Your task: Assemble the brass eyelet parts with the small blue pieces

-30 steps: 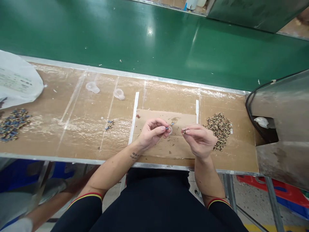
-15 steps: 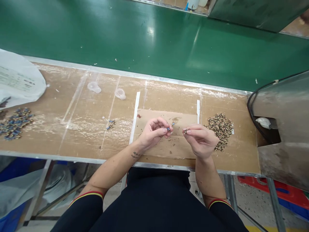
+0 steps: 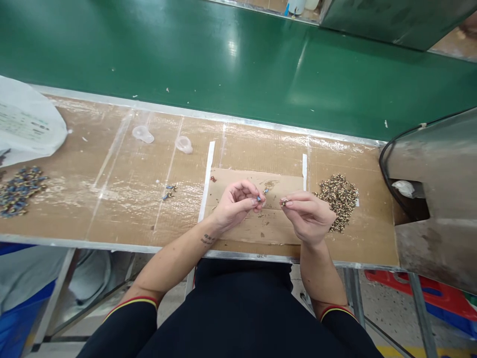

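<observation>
My left hand (image 3: 240,205) pinches a small blue part (image 3: 258,199) between thumb and fingertips. Across a narrow gap, my right hand (image 3: 311,214) pinches a small brass-coloured metal piece (image 3: 283,203). Both hands are above a flat cardboard sheet (image 3: 246,236). Just beyond my left fingertips lies a small blue and brass piece (image 3: 266,191) on that sheet. To the right of my right hand spreads a pile of small brass-coloured metal parts (image 3: 338,201). The exact kind of these tiny parts is too small to make out.
Far left lies a pile of blue and brass parts (image 3: 22,191) below a white bag (image 3: 30,122). A few similar parts (image 3: 169,192) and two clear plastic pieces (image 3: 184,144) sit left of the sheet. A green belt surface (image 3: 167,59) runs behind; a metal housing (image 3: 439,199) stands right.
Hardly anything differs. The whole view has shifted slightly, and both hands keep their pinches on the small parts with a gap between them.
</observation>
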`<action>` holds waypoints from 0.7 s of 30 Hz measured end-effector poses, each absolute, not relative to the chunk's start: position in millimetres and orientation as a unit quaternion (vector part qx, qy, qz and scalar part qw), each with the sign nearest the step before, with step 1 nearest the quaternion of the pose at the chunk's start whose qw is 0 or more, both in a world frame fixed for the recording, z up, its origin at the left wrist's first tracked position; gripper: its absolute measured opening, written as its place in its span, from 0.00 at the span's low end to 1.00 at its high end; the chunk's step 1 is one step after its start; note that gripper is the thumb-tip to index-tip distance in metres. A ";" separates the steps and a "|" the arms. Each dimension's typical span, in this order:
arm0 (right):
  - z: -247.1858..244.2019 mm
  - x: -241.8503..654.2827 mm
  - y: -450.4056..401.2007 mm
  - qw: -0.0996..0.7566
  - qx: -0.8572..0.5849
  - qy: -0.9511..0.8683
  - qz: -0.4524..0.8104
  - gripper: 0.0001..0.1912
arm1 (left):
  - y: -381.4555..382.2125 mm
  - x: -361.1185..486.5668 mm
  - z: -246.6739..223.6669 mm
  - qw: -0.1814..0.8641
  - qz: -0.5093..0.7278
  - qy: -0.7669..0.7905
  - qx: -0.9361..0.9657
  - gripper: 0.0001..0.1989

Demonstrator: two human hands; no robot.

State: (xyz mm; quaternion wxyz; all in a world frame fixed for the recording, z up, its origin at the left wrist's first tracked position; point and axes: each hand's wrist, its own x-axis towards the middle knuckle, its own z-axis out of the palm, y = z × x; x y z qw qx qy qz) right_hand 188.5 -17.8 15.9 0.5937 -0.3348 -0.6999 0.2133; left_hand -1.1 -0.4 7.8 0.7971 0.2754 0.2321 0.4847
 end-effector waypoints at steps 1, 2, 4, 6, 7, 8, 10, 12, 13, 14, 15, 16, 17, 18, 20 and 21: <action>15.9 188.6 -17.9 0.595 -0.335 -0.699 0.212 0.16 | -0.4 -1.2 7.3 0.797 0.486 0.231 0.276 0.15; 15.9 188.7 -18.0 0.596 -0.334 -0.699 0.213 0.16 | -0.3 -1.4 6.9 0.797 0.485 0.232 0.276 0.15; 16.0 189.1 -18.0 0.598 -0.328 -0.698 0.215 0.18 | -0.3 -1.8 6.6 0.796 0.483 0.237 0.279 0.16; 16.2 189.3 -17.9 0.600 -0.323 -0.699 0.217 0.20 | -0.2 -2.1 6.4 0.794 0.482 0.241 0.282 0.16; 16.2 189.5 -17.7 0.601 -0.321 -0.699 0.217 0.20 | -0.2 -2.2 6.3 0.793 0.483 0.239 0.284 0.15; 16.2 189.6 -17.5 0.601 -0.321 -0.699 0.217 0.20 | -0.2 -2.2 6.2 0.792 0.485 0.237 0.285 0.15; 15.9 189.7 -17.2 0.600 -0.323 -0.699 0.217 0.20 | -0.3 -1.9 5.9 0.790 0.490 0.234 0.285 0.14; 15.6 189.8 -17.3 0.600 -0.324 -0.699 0.216 0.19 | -0.6 -1.2 5.8 0.786 0.496 0.238 0.283 0.14; 15.5 189.7 -17.6 0.600 -0.324 -0.699 0.215 0.19 | -0.7 -0.8 5.7 0.784 0.498 0.241 0.282 0.14; 15.6 189.6 -18.0 0.600 -0.324 -0.699 0.214 0.19 | -0.8 -0.5 5.7 0.781 0.501 0.244 0.281 0.14; 15.7 189.6 -18.5 0.600 -0.325 -0.700 0.212 0.18 | -0.8 -0.2 5.8 0.780 0.503 0.245 0.282 0.15; 15.8 189.6 -18.9 0.599 -0.327 -0.700 0.210 0.18 | -0.7 0.0 5.9 0.778 0.504 0.247 0.283 0.15; 15.6 189.9 -18.9 0.598 -0.331 -0.700 0.207 0.17 | -0.5 -0.1 6.1 0.775 0.505 0.250 0.285 0.15; 15.0 190.6 -18.4 0.596 -0.340 -0.699 0.202 0.17 | -0.1 -0.5 6.3 0.772 0.507 0.255 0.288 0.15; 11.2 194.2 -14.4 0.588 -0.375 -0.693 0.184 0.15 | 1.1 -2.2 6.6 0.763 0.510 0.270 0.290 0.15; 7.8 197.5 -10.7 0.579 -0.403 -0.688 0.172 0.13 | 1.9 -3.5 6.8 0.759 0.512 0.279 0.290 0.16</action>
